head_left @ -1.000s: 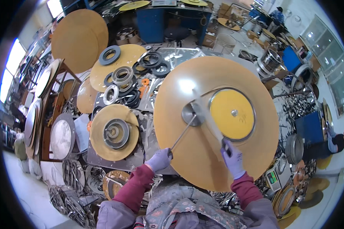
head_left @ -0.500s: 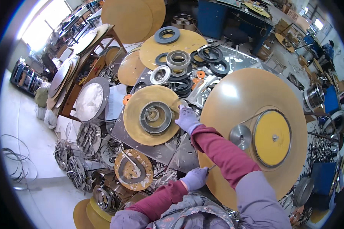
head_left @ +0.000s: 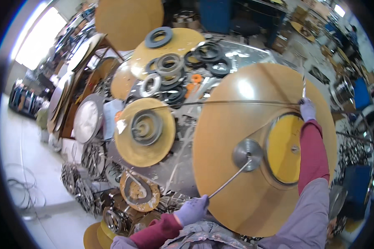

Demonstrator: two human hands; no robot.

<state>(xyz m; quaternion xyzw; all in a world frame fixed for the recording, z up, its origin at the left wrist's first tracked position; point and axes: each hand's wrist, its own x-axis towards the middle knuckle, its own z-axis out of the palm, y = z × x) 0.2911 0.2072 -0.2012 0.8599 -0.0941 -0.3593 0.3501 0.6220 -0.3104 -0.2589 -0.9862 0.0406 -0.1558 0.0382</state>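
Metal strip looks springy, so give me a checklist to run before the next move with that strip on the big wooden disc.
1. Left hand grips the strip's near end: ok.
2. Right hand pinches the strip at the far side of the big wooden disc: ok.
3. Both hands gloved: ok.
4. Strip reaches the metal hub at the disc's middle: ok; whether it is fixed there: cannot tell.
5. Yellow disc lies flat inside its metal ring: ok.
6. Long run of strip toward the smaller disc with the coil hangs free of clutter: cannot tell.

Bare wooden disc [head_left: 237, 137] beside crowded metal rings [head_left: 170, 70]
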